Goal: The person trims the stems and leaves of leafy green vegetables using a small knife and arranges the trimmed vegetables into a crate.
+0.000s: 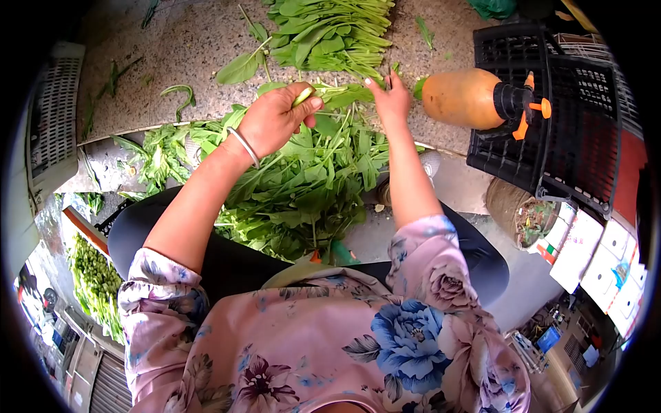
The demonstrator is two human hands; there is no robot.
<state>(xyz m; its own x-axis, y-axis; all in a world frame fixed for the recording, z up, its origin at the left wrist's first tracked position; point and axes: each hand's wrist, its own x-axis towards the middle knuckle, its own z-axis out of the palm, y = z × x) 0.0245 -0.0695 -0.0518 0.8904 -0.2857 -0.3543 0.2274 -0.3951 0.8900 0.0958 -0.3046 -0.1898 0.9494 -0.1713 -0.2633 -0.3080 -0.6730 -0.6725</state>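
At the speckled counter [172, 41], the left hand [272, 118] is closed round the stalk [303, 96] of a leafy green [346, 96], likely light, tender, best held there. It reaches rightward to the right hand [392, 103], fingers slightly parted; I cannot tell whether they grip. An orange sprayer [458, 98] sits just beyond.

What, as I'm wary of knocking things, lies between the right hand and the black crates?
In the head view: a bit of green near the right hand, then the orange spray bottle.
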